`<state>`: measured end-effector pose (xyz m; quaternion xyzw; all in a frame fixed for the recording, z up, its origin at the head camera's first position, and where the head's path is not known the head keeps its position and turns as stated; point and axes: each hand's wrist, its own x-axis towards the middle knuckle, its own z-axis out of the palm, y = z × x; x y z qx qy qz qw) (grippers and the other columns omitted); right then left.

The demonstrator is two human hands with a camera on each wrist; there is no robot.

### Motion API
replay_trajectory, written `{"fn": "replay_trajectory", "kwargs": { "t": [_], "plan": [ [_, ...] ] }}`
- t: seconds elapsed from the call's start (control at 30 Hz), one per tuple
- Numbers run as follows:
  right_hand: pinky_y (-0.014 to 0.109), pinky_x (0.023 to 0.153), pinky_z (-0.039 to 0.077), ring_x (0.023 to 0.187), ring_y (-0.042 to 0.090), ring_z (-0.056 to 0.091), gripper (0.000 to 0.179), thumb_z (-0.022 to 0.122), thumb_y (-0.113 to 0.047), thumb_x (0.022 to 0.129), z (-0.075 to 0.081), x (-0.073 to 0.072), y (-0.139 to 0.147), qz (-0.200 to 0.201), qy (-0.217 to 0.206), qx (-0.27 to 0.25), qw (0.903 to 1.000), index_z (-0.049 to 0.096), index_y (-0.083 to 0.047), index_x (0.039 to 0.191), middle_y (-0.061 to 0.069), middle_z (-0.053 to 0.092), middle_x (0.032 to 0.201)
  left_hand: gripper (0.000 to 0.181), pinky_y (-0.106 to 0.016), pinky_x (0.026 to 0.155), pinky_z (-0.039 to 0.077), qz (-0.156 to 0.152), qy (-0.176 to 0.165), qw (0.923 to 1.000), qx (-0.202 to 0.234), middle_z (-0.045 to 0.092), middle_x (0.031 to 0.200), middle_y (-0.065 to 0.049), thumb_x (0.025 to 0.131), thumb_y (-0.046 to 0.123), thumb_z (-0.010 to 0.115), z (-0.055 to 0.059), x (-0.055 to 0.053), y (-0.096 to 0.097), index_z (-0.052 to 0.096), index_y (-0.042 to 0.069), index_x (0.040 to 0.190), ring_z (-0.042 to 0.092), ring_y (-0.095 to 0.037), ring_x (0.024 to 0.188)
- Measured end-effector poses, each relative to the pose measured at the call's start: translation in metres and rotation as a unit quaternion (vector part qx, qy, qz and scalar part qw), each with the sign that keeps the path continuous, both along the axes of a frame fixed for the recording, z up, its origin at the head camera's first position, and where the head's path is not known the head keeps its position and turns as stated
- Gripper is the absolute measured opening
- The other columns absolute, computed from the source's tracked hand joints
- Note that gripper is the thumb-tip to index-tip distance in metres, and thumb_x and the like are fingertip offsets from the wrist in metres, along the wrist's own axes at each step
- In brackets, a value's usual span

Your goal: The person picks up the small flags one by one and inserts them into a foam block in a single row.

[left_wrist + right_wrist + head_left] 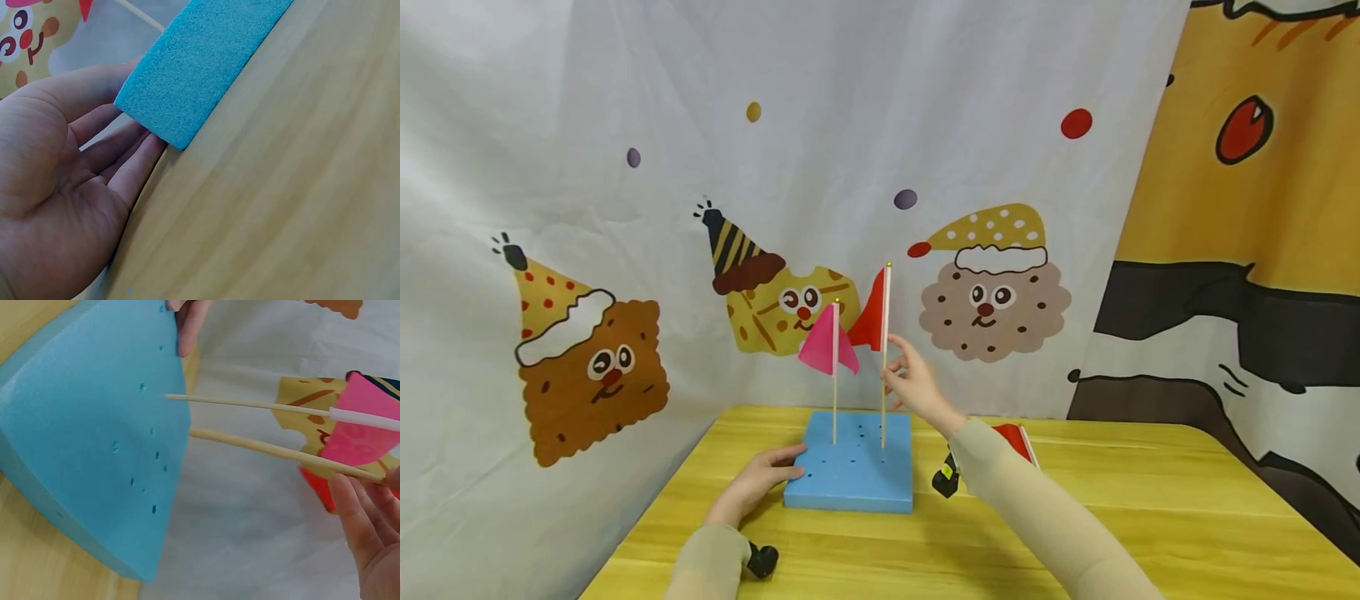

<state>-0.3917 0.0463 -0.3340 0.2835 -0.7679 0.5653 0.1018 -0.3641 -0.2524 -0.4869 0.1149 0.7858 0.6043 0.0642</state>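
Note:
In the head view my right hand [917, 383] pinches the thin wooden stick of a red flag [872, 312], holding it upright over a blue foam board [857, 487]. Seen from the right wrist, that stick's lower end [199, 432] overlaps the board's edge. Beside it, a pink flag [822, 342] stands in the board on its own stick [219, 401]. My left hand [756, 479] lies at the board's left side, with fairly straight fingers [140, 169] touching the edge. Several small holes [115, 446] dot the board's top.
Another red flag [1015, 440] lies on the wooden table [1150, 492], partly hidden by my right forearm. A cloth backdrop [850, 125] with cartoon biscuits hangs behind the table. Black wrist cameras [763, 561] are strapped to both wrists.

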Motion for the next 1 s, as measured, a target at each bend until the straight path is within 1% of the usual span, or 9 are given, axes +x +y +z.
{"fn": "replay_trajectory", "kwargs": {
  "t": [0.07,0.13,0.23,0.33,0.5,0.67,0.77,0.87,1.0],
  "plan": [
    [0.054,0.052,0.054,0.075,0.047,0.063,0.060,0.058,0.000,0.095,-0.010,-0.012,-0.004,-0.007,-0.002,-0.002,1.0000,0.035,-0.014,0.149,0.020,0.061,0.090,0.056,-0.055,0.106,0.035,0.001,0.004,1.0000,-0.001,0.041,0.147,-0.022,0.092,0.022,0.069,0.000,0.000,0.000,0.051,0.002,0.141,0.033,-0.043,0.136],
    [0.059,0.054,0.053,0.073,0.045,0.065,0.061,0.060,-0.001,0.095,-0.023,-0.026,-0.009,-0.023,0.000,-0.001,0.9997,0.037,-0.019,0.148,0.013,0.062,0.087,0.055,-0.055,0.105,0.035,0.000,0.008,1.0000,-0.003,0.041,0.146,-0.023,0.092,0.020,0.068,0.000,0.001,0.001,0.051,0.002,0.141,0.033,-0.043,0.135],
    [0.057,0.055,0.054,0.072,0.043,0.066,0.061,0.060,-0.002,0.095,-0.033,-0.034,-0.013,-0.032,0.007,0.009,0.9994,0.036,-0.019,0.147,0.011,0.063,0.087,0.054,-0.055,0.105,0.035,0.000,0.014,0.9999,-0.007,0.041,0.146,-0.023,0.093,0.020,0.068,-0.001,0.002,0.001,0.051,0.002,0.141,0.034,-0.043,0.135],
    [0.055,0.056,0.055,0.067,0.033,0.067,0.060,0.060,-0.002,0.095,-0.040,-0.041,-0.017,-0.034,0.017,0.017,0.9991,0.035,-0.019,0.147,0.013,0.064,0.089,0.054,-0.055,0.106,0.034,0.003,0.018,0.9998,-0.010,0.042,0.146,-0.022,0.092,0.021,0.068,-0.001,0.003,0.002,0.051,0.003,0.141,0.034,-0.043,0.135],
    [0.055,0.060,0.056,0.063,0.021,0.066,0.059,0.058,-0.002,0.096,-0.044,-0.047,-0.022,-0.032,0.017,0.021,0.9991,0.034,-0.020,0.147,0.016,0.064,0.092,0.054,-0.057,0.107,0.032,0.005,0.018,0.9998,-0.007,0.042,0.146,-0.022,0.092,0.021,0.069,0.000,0.001,0.001,0.052,0.004,0.141,0.033,-0.043,0.136],
    [0.055,0.061,0.056,0.063,0.019,0.066,0.059,0.058,-0.005,0.097,-0.047,-0.051,-0.027,-0.033,0.011,0.015,0.9993,0.033,-0.021,0.147,0.016,0.063,0.093,0.054,-0.057,0.106,0.032,0.006,0.022,0.9997,-0.011,0.042,0.146,-0.021,0.092,0.021,0.068,-0.001,0.001,0.000,0.052,0.005,0.140,0.035,-0.042,0.135],
    [0.053,0.059,0.057,0.063,0.019,0.066,0.059,0.058,-0.006,0.096,-0.047,-0.052,-0.029,-0.034,0.020,0.015,0.9991,0.033,-0.020,0.147,0.015,0.063,0.092,0.054,-0.057,0.106,0.033,0.003,0.024,0.9996,-0.011,0.042,0.146,-0.022,0.092,0.021,0.068,-0.001,0.001,0.000,0.052,0.004,0.141,0.035,-0.043,0.135],
    [0.046,0.056,0.057,0.061,0.018,0.066,0.058,0.059,-0.005,0.096,-0.047,-0.053,-0.031,-0.036,0.034,0.021,0.9985,0.034,-0.018,0.146,0.011,0.063,0.089,0.054,-0.057,0.106,0.033,0.000,0.025,0.9996,-0.009,0.042,0.146,-0.022,0.093,0.021,0.068,-0.001,0.001,0.001,0.051,0.003,0.141,0.035,-0.043,0.135],
    [0.037,0.052,0.057,0.059,0.017,0.065,0.057,0.059,-0.004,0.095,-0.047,-0.053,-0.033,-0.033,0.047,0.026,0.9980,0.035,-0.017,0.145,0.014,0.064,0.089,0.054,-0.056,0.106,0.033,-0.001,0.022,0.9997,-0.006,0.042,0.147,-0.022,0.092,0.021,0.068,-0.001,0.000,0.000,0.051,0.004,0.141,0.034,-0.042,0.135]
  ]
}}
